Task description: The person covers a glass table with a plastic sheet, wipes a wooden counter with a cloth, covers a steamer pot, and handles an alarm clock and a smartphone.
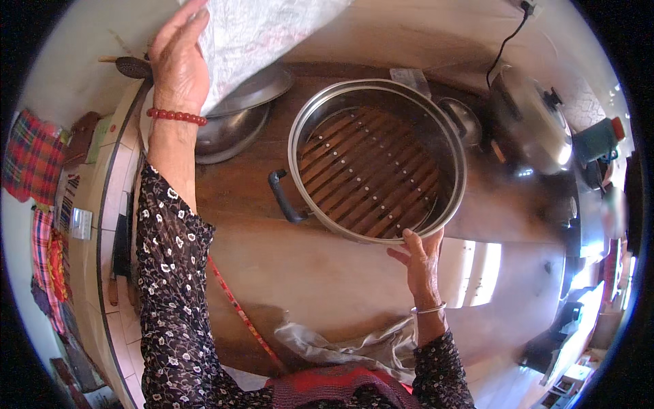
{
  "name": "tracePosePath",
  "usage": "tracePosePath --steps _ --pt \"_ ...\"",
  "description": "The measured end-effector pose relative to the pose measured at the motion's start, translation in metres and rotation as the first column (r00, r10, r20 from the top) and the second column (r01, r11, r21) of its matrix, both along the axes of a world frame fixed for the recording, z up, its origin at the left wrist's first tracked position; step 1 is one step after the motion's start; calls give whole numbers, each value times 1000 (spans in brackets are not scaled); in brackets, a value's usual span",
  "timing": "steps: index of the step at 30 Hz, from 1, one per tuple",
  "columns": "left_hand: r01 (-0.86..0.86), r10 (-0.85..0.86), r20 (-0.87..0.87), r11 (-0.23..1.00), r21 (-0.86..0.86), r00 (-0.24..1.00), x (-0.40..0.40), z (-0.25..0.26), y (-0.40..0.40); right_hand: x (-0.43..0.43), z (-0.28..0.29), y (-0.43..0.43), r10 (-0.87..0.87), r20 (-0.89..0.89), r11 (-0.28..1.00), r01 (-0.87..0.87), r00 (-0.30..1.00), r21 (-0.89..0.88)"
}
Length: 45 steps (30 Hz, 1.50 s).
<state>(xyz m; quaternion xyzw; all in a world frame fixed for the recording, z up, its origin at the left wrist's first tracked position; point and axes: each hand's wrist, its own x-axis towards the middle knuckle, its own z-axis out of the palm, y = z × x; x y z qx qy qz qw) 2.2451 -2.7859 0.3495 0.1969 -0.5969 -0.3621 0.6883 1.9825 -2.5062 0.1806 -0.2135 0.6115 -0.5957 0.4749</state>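
My left hand (180, 66), a red bead bracelet at its wrist, is raised at the upper left. From it hangs a white cloth (250, 41); the fingertips run past the picture's top edge. A round metal steamer pot (377, 240) stands tilted before me, one black side handle showing at its left. Inside lies a slatted brown steaming rack (368, 174) with pale studs, and nothing rests on its slats. My right hand (421, 255) grips the pot's near rim, thumb over the edge. The fingers under the rim are partly hidden.
Behind the cloth sit a metal basin (230, 135) and a lid (260, 89). A ladle (462, 120) lies right of the pot. Farther right are a lidded metal pan (536, 117) and a power cord (503, 46). A skimmer (133, 67) is at the left; crumpled plastic (352, 350) lies near my body.
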Motion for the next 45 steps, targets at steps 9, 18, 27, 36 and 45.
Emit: tracePosePath --steps 9,18,27,36,45 --pt "-16 105 345 968 -251 933 -47 9 46 32 -22 -72 -80 106 975 100 991 -197" --pt "74 294 631 869 -489 718 -140 -56 97 7 -63 -128 26 197 917 55 980 -396" --pt "136 134 740 947 -292 659 -111 -141 139 -29 -22 -83 182 208 930 -99 961 -355" --pt "-7 466 -259 496 868 846 38 -203 92 -31 0 -95 101 -70 982 -111 992 -151" --pt "421 199 -821 780 463 535 100 -128 -17 -111 136 -232 -250 -950 854 -420 187 -307"
